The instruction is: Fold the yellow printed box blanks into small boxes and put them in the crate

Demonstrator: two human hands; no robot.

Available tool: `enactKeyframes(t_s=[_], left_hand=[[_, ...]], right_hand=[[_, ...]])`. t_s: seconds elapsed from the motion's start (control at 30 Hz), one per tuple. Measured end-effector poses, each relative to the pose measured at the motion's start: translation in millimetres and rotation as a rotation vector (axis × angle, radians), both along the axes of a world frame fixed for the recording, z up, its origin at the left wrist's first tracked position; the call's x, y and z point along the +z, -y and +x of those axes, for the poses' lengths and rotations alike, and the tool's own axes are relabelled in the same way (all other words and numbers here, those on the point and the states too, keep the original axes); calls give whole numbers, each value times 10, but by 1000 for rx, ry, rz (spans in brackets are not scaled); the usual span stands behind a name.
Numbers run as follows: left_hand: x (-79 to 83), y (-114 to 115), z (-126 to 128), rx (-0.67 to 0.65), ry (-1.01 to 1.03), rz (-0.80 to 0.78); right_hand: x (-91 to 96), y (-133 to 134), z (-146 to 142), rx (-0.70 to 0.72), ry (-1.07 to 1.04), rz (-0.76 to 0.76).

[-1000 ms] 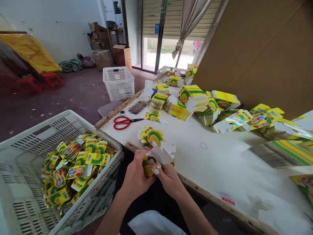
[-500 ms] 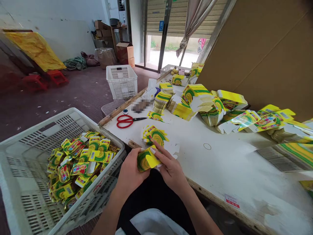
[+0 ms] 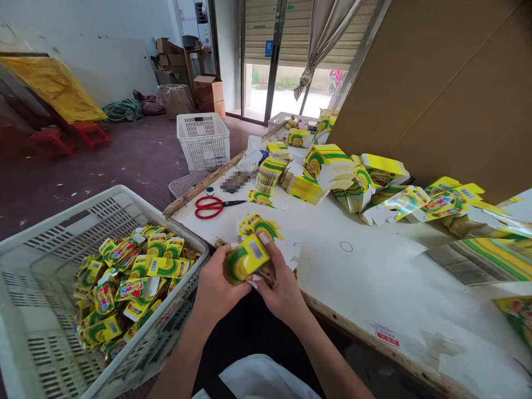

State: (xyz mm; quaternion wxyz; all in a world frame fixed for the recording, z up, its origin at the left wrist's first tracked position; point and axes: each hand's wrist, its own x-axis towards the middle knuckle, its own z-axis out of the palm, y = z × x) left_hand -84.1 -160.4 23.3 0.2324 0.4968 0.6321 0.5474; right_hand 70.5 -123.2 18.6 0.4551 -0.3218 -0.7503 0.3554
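Between my two hands, over the table's front edge, is a small yellow-and-green carton [image 3: 242, 262] with a barcode on its end. My left hand [image 3: 216, 285] grips its left side, fingers wrapped round it. My right hand [image 3: 280, 282] closes on its right end, the fingertips at the barcode end and the thumb below. Just beyond the hands lies a small pile of flat yellow-and-green cartons [image 3: 261, 226] on the white table [image 3: 324, 266]. Left of my hands, a white plastic crate [image 3: 137, 202] holds many similar small cartons [image 3: 139, 288].
Red-handled scissors [image 3: 210, 206] and a small spool [image 3: 210, 191] lie at the table's left edge. Stacked flat cartons [image 3: 303, 183] run along the back. A tall cardboard sheet [image 3: 436, 94] stands behind them. Another white crate [image 3: 203, 141] is on the floor.
The carton in my hands has been turned, so its barcode end now shows, with the flap folded over. My right hand has shifted slightly on it. The whole view has moved a little.
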Motion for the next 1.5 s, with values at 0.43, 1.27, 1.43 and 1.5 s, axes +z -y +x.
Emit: enactKeyframes(t_s=[0.43, 1.27, 1.43, 1.5], left_hand=[[-281, 2, 61, 340, 528, 146], [-286, -165, 580, -36, 945, 148], [-171, -177, 503, -161, 1095, 106], [-101, -176, 506, -186, 1130, 124]], right_hand=[[-335, -347, 110, -456, 656, 177], [-161, 79, -2, -145, 40, -189], [-68, 27, 60, -51, -55, -386], [-28, 75, 39, -81, -16, -330]])
